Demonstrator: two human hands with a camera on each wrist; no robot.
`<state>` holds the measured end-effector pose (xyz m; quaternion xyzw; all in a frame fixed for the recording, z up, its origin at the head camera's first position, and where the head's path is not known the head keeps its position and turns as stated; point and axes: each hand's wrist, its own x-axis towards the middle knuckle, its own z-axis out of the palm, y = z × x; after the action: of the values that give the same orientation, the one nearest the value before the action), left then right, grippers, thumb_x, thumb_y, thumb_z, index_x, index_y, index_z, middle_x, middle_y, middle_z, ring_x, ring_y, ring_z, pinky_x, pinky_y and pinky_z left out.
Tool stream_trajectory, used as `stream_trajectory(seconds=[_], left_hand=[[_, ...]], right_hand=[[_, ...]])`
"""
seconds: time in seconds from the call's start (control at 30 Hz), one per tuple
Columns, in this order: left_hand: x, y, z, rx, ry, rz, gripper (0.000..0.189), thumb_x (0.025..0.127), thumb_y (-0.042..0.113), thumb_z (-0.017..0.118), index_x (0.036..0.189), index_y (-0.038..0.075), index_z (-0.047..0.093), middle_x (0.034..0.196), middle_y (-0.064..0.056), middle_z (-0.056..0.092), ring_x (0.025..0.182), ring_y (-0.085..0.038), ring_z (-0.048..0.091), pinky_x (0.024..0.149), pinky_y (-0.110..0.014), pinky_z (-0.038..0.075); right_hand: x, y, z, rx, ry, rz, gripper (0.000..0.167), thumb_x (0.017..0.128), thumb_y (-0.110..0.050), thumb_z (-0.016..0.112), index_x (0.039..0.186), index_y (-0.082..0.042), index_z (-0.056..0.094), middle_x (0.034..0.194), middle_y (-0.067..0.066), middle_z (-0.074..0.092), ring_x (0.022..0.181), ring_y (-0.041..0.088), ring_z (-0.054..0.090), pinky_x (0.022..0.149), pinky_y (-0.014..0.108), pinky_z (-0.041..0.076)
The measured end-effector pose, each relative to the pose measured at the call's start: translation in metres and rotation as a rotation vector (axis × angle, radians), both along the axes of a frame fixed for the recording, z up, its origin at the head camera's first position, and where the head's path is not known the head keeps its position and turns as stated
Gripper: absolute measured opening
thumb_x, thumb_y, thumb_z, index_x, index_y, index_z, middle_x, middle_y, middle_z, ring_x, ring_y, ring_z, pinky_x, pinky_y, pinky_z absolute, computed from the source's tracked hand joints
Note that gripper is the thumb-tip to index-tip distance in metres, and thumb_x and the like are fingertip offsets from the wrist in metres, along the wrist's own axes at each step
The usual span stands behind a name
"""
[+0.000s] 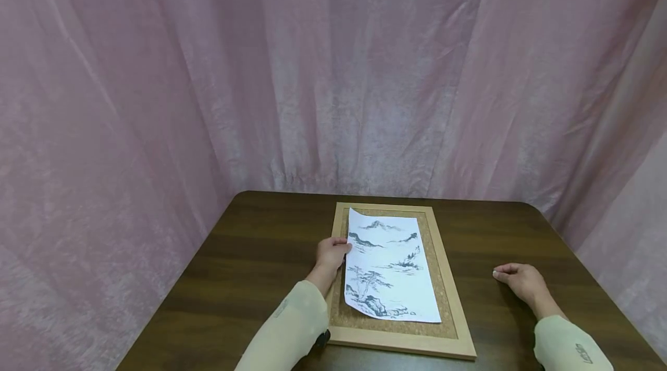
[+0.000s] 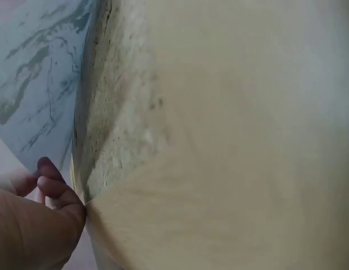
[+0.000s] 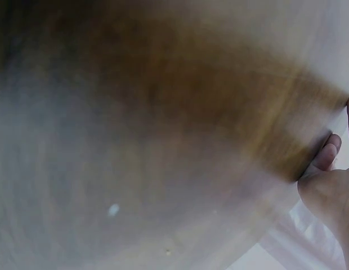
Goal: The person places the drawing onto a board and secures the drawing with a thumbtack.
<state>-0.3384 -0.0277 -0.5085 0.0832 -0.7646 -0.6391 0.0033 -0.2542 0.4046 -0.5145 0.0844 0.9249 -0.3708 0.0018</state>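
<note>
A white paper sheet (image 1: 391, 267) printed with an ink landscape of mountains and a pine lies over a wood-framed cork board (image 1: 443, 284). Its upper left corner and lower left edge curl up. My left hand (image 1: 332, 253) pinches the sheet's left edge, above the board's left side. In the left wrist view the left hand's fingers (image 2: 62, 191) show beside the sheet (image 2: 42, 73) and board frame. Off to the right of the board, my right hand (image 1: 523, 282) is low over the table, fingers loosely bent. A pale spot shows at its fingertips; I cannot tell what it is.
The board lies on a dark brown wooden table (image 1: 245, 278) with rounded far corners. Pink curtains (image 1: 333, 81) hang behind it and along both sides. Something small and black (image 1: 323, 337) shows at the left sleeve, by the board's lower left corner.
</note>
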Motion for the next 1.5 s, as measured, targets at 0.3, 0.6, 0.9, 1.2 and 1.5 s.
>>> stream_trajectory(seconds=[0.3, 0.6, 0.9, 1.2, 1.5], left_hand=[[-0.005, 0.003, -0.001, -0.057, 0.025, 0.023, 0.012, 0.088, 0.003, 0.072, 0.098, -0.002, 0.071, 0.091, -0.011, 0.067, 0.086, -0.025, 0.063, 0.076, -0.039, 0.053], [0.002, -0.013, 0.010, -0.204, 0.108, -0.100, 0.027, 0.090, 0.013, 0.073, 0.112, -0.002, 0.067, 0.097, -0.010, 0.062, 0.087, -0.024, 0.059, 0.074, -0.038, 0.052], [0.009, -0.041, 0.023, -0.764, 0.161, -0.547, 0.079, 0.089, 0.046, 0.073, 0.151, 0.009, 0.042, 0.155, -0.020, 0.034, 0.144, -0.039, 0.028, 0.112, -0.062, 0.021], [0.017, -0.044, 0.011, -0.991, 0.123, -0.724, 0.108, 0.078, 0.069, 0.071, 0.159, 0.017, 0.024, 0.165, -0.017, 0.006, 0.150, -0.038, 0.002, 0.115, -0.064, 0.005], [0.019, -0.041, 0.008, -0.952, 0.069, -0.733, 0.106, 0.079, 0.067, 0.072, 0.159, 0.018, 0.024, 0.166, -0.014, 0.002, 0.150, -0.037, 0.005, 0.115, -0.063, 0.007]], right_hand=[[0.000, -0.002, 0.001, 0.016, 0.007, 0.003, 0.033, 0.098, -0.024, 0.064, 0.109, 0.006, 0.070, 0.121, 0.032, 0.060, 0.117, 0.055, 0.047, 0.095, 0.064, 0.037], [-0.003, -0.003, -0.001, 0.020, 0.012, 0.018, 0.034, 0.097, -0.027, 0.064, 0.108, 0.005, 0.071, 0.119, 0.031, 0.062, 0.115, 0.055, 0.048, 0.094, 0.063, 0.038], [-0.005, -0.001, 0.002, 0.013, -0.007, 0.011, 0.037, 0.097, -0.029, 0.065, 0.109, 0.005, 0.071, 0.123, 0.033, 0.058, 0.116, 0.055, 0.046, 0.095, 0.064, 0.036], [-0.004, 0.004, 0.002, -0.004, -0.021, -0.007, 0.038, 0.096, -0.030, 0.065, 0.110, 0.005, 0.070, 0.127, 0.035, 0.054, 0.117, 0.055, 0.045, 0.095, 0.064, 0.036], [-0.009, 0.004, 0.000, 0.031, 0.031, -0.048, 0.037, 0.098, -0.032, 0.062, 0.108, 0.003, 0.071, 0.122, 0.031, 0.061, 0.112, 0.052, 0.051, 0.090, 0.061, 0.040]])
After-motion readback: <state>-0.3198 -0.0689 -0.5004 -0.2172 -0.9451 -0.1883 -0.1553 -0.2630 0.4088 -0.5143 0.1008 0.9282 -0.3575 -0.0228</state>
